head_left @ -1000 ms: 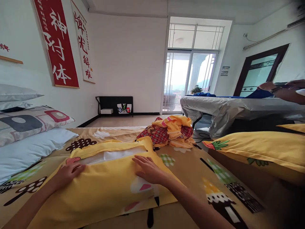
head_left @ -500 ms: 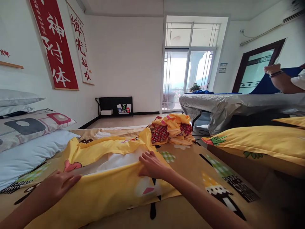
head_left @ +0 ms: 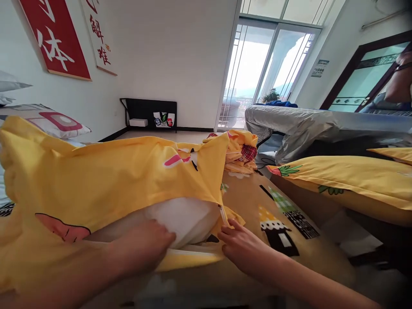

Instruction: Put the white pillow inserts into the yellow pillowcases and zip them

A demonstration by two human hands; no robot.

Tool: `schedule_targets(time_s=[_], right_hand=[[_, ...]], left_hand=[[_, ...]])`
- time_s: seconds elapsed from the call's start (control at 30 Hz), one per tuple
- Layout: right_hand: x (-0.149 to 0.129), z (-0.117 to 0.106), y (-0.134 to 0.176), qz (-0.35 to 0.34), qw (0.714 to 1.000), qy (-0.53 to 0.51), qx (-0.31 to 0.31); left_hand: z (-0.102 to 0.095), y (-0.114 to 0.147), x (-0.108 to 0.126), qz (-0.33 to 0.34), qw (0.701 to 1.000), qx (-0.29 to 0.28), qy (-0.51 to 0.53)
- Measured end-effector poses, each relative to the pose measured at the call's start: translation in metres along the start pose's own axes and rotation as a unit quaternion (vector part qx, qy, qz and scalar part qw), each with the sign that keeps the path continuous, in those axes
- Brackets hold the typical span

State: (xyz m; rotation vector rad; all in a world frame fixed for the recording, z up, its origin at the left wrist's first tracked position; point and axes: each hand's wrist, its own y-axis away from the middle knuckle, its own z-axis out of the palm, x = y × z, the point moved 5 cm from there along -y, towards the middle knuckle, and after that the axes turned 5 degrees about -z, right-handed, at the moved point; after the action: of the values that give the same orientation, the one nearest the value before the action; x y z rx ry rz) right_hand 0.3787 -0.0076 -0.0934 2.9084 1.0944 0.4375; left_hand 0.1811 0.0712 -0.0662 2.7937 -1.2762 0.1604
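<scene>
one yellow cover (head_left: 128, 171) on the sheet (head_left: 244, 191), head view, its slit gaping wide toward the person. from where i stand the white pillow (head_left: 185, 216) is already inside, showing through the gap; that part looks done. still undone, as far as i can see: the slit itself, near edge sagging well apart from the far one, what looks like a zip (head_left: 222, 214) loose at the right end. right hand (head_left: 240, 243): finger and thumb together, pinched on the cover by that zip. left hand (head_left: 148, 244): blurred, knuckles curled at the gap; cannot tell if its fingers grip anything. bundle (head_left: 244, 148) crumpled behind, partly hidden.

against half a second earlier: far flap now stands much higher, having lain low; gap faces nearer, more pillow on show. left hand has shifted from the slit's left end toward the middle. cover now hides more of the bundle.
</scene>
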Motion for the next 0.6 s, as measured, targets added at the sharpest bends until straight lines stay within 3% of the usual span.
schedule_targets(time_s=[0.1, 0.2, 0.27, 0.37, 0.6], right_hand=[[-0.008, 0.004, 0.007, 0.004, 1.000, 0.026, -0.012], [-0.012, 0.005, 0.012, 0.024, 0.998, 0.064, -0.012], [-0.013, 0.005, 0.017, 0.038, 0.996, 0.078, -0.008], [-0.013, 0.006, 0.024, 0.051, 0.995, 0.089, -0.012], [-0.021, 0.007, 0.034, 0.030, 0.996, 0.086, 0.006]], left_hand=[[0.015, -0.049, 0.073, 0.245, 0.964, 0.024, -0.103], [0.041, -0.088, 0.115, 0.386, 0.912, 0.050, -0.130], [0.060, -0.111, 0.126, 0.397, 0.904, 0.065, -0.142], [0.077, -0.132, 0.123, 0.331, 0.923, 0.100, -0.169], [0.083, -0.130, 0.103, 0.264, 0.927, 0.066, -0.257]])
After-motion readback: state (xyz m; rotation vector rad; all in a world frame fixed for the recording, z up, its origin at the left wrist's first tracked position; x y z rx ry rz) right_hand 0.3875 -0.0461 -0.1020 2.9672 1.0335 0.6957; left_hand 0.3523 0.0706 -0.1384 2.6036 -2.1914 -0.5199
